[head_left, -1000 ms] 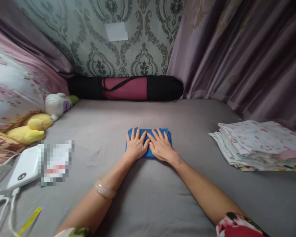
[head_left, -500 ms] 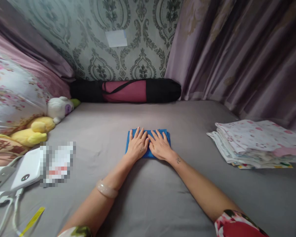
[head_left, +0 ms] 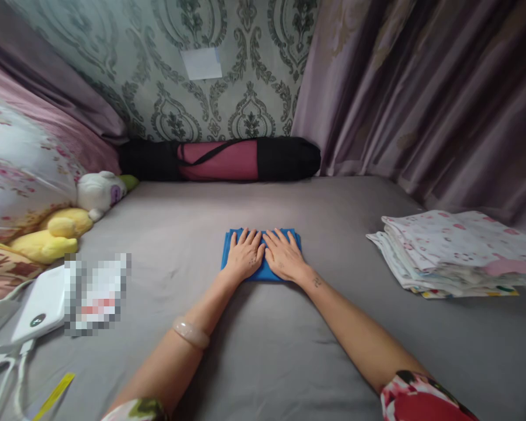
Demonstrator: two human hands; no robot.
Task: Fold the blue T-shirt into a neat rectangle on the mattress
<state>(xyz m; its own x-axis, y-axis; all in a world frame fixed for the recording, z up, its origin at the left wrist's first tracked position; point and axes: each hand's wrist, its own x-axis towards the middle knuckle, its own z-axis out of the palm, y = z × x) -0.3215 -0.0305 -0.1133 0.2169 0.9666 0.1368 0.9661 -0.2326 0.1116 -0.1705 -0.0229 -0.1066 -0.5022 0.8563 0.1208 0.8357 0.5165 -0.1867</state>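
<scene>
A folded blue cloth lies flat on the grey bed sheet, in the middle of the head view. My left hand rests palm down on its left half, fingers stretched out and pointing away from me. On the right half lies my right hand, also flat with the fingers a little apart. The two thumbs are close to each other near the cloth's middle. Much of the cloth's top is hidden beneath both hands.
At right sits a stack of folded patterned cloths. A black and maroon rolled bag lies along the wall. On the left are plush toys, a floral pillow, a white power bank with cables, and a blurred packet.
The view has shifted slightly, so the surroundings on the left sit a little further left. My hands stay flat on the blue cloth, now with slightly more space between them.
</scene>
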